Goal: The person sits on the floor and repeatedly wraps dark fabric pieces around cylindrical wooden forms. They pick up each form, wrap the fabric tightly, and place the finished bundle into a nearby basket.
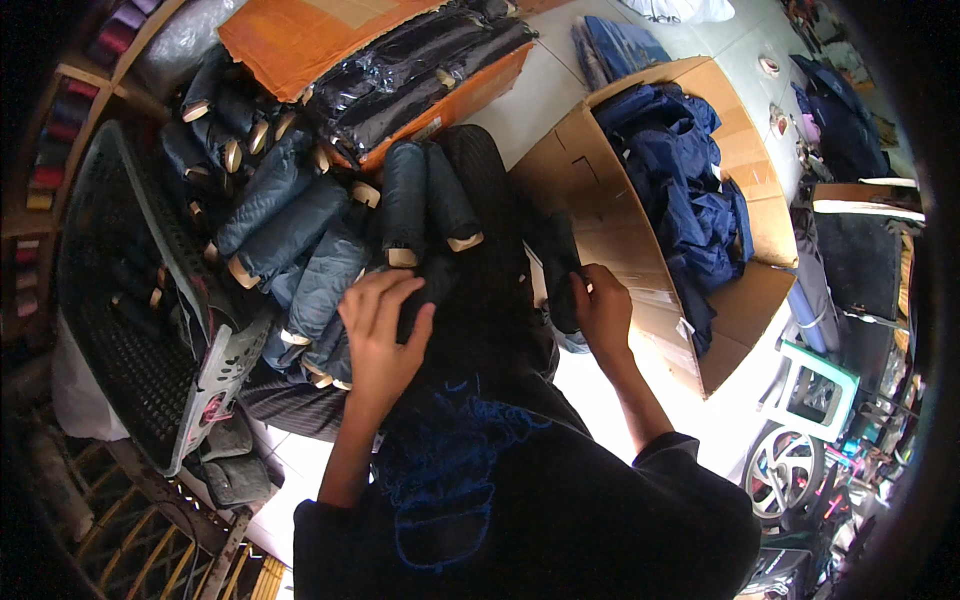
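My left hand (385, 325) has its fingers spread, resting beside a pile of dark blue rolled fabric bundles (295, 230) with pale ends. A dark shape lies under and beside its fingers, too shadowed to make out. Two more bundles (405, 195) lie side by side across my dark trouser leg, beyond that hand. To the right, my right hand (605, 315) is closed, thumb and fingers gripping a dark rolled bundle (560, 275) beside my other leg. The far end of that bundle blends into shadow.
An open cardboard box (620, 230) with blue cloth (675, 170) stands at the right. Far ahead, an orange carton (460, 100) holds plastic-wrapped dark packs. A tilted dark plastic basket (200, 330) is at the left, near spool shelves. A turquoise-framed object (815, 390) is further right.
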